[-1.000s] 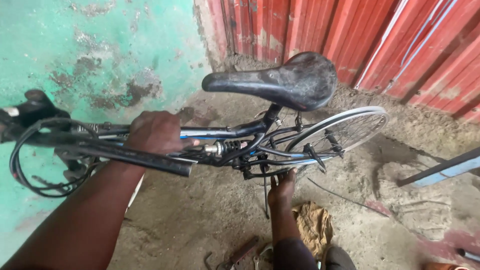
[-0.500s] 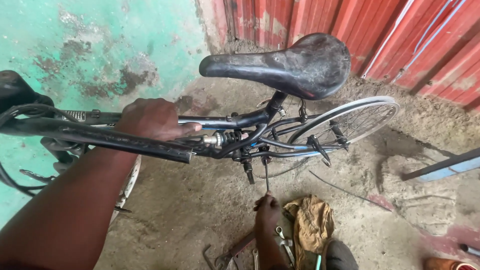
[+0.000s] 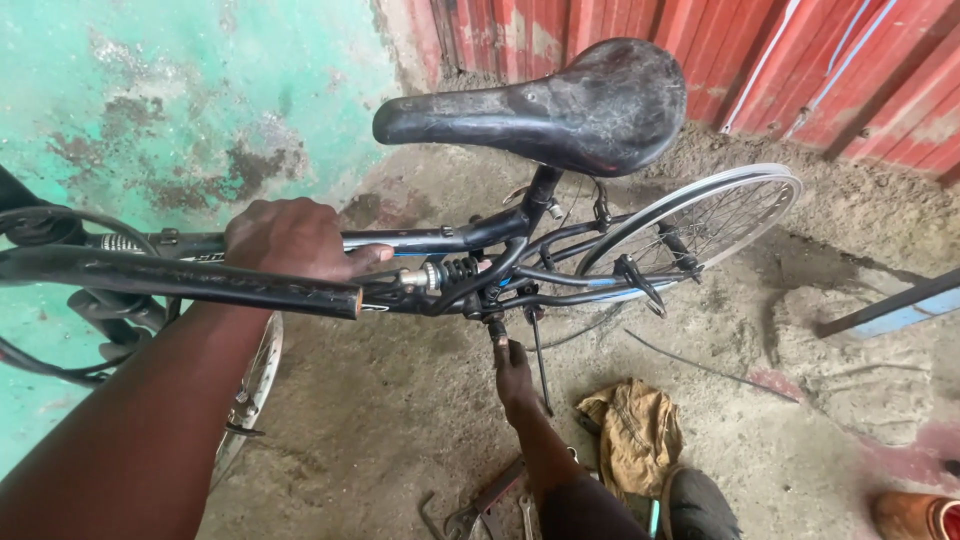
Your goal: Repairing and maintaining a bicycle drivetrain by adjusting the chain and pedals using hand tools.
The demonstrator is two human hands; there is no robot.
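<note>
Bicycle (image 3: 470,240) stands upright on the dirt floor (image 3: 400,400), black-framed, its worn black saddle (image 3: 560,100) toward the red corrugated sheeting (image 3: 700,50) and its bare rear rim (image 3: 690,225) carrying no tyre that I can see. Peeling green wall (image 3: 180,90) lies behind the front end.

My left hand (image 3: 295,240) is on the top tube, fingers wrapped and clamped on it, steadying the frame. My right hand (image 3: 513,372) reaches up from below to the underside of the frame near the small coil spring (image 3: 450,272); its fingers are closed about a thin part there, though I cannot tell exactly which part.

Judgement: the work below goes best if the left hand holds the frame dead level and firm, so the lower hand meets no sway; the kickstand rod (image 3: 538,370) just beside that hand should be kept clear.

Tan rag (image 3: 630,435) lies crumpled on the floor near my right forearm; metal hand tools (image 3: 490,505) lie beside it. No packages, labels or signs are visible anywhere.
</note>
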